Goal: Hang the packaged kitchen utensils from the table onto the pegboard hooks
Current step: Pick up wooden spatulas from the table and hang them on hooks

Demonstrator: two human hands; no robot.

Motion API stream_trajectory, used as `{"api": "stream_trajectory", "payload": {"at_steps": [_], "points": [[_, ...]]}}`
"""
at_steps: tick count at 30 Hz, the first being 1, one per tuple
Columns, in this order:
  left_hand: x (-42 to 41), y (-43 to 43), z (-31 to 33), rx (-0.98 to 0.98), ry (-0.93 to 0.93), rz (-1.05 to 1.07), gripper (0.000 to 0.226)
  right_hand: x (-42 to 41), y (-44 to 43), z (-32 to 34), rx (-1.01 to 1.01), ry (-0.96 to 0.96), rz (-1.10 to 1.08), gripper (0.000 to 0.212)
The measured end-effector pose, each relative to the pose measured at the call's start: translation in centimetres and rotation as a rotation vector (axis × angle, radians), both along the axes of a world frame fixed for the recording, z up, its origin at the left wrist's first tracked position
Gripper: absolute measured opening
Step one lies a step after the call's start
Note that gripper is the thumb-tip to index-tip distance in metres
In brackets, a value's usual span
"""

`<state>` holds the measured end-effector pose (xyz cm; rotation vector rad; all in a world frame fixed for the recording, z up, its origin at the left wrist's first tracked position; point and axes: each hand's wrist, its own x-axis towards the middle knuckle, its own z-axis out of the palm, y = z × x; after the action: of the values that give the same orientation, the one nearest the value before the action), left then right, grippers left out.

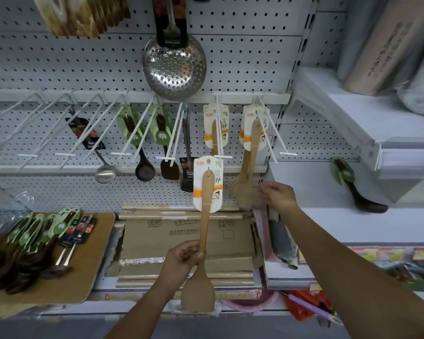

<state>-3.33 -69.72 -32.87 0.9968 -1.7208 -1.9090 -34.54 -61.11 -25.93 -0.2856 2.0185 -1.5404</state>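
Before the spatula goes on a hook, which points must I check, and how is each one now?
1. Left hand grip on the wooden spatula handle: ok.
2. Card hole facing up and uncovered: ok.
3. Hole threaded on the hook: not ok, card is only near its tip.
4. Right hand out of the way: not ok, by the hanging spatulas.
5. Space behind on that hook: cannot tell.
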Motion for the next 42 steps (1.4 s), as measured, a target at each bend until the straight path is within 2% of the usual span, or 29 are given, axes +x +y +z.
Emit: {"api": "stream_trajectory", "payload": {"at_steps": [6,10,18,42], "points": [[-1.4,0.5,0.1,-0.022,0.014,-0.04,0.025,6.0,-0.7,4.7,-0.252,-0.057,0.23,0.03],[-2.0,1.0,0.2,-0.021,0.019,-0.065,0.026,7.8,-1.7,5.3,-0.232,-0.008,0.262,0.041],[-2.4,1.4,0.2,0.021,0.036,-0.033,0.027,8.7,-1.7,6.4,-0.234,0.04,0.29,0.029],[-2.1,1.0,0.3,-0.029,0.036,-0.041,0.024,9.5,-1.0,7.6,-0.277,0.06,0.341,0.03]]}}
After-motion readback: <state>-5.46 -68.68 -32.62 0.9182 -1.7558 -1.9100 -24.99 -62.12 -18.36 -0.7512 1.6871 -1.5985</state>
